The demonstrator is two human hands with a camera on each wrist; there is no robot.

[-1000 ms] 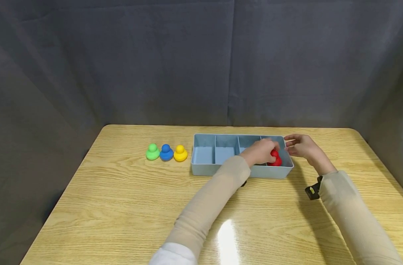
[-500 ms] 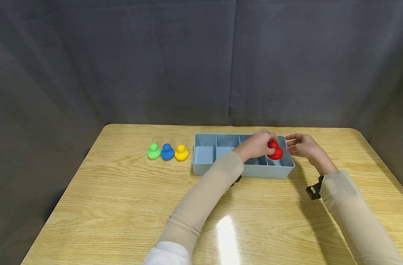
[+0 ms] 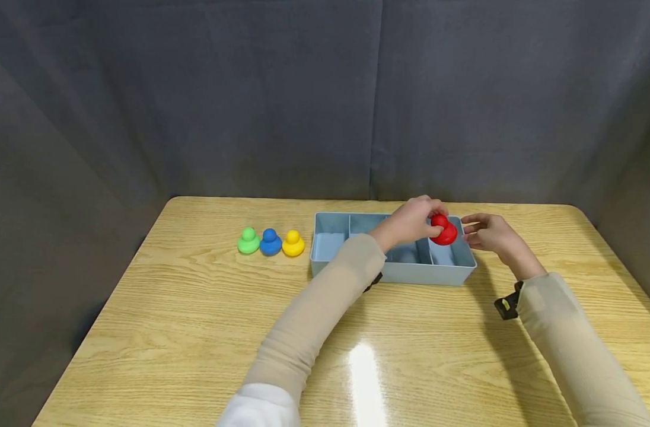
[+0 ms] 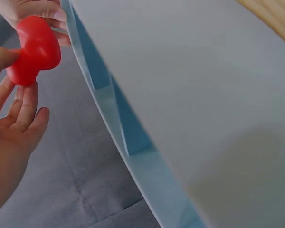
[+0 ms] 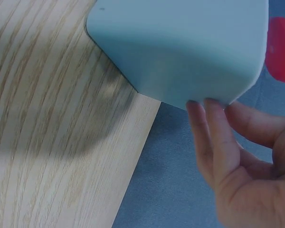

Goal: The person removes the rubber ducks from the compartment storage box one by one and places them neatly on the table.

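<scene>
From my remote seat I take the pale blue plastic divided tray [image 3: 437, 275] as my reference. The left hand [image 3: 410, 220] pinches a small red rubber duck toy [image 3: 443, 230] between thumb and fingertips, holding it in the air just above the tray's right-end compartment, clear of the rim. The right hand [image 3: 490, 232] is loosely spread and holds nothing; its fingertips touch the tray's right end wall, as the right wrist view shows.

All four compartments that I can see look vacant, so I judge the work to be at an early or a closing stage; I cannot say which way the toy is travelling. To the left of the tray, near but apart from it, a green rubber duck toy [image 3: 248, 241], a blue rubber duck toy [image 3: 270, 242] and a yellow rubber duck toy [image 3: 293, 244] stand in a tight row on the light wooden table [image 3: 197, 332].

There is open tabletop in front of the tray and to its left beyond the row. Behind the tray the table edge and a grey cloth backdrop [image 3: 250, 89] sit close, leaving little room there.
</scene>
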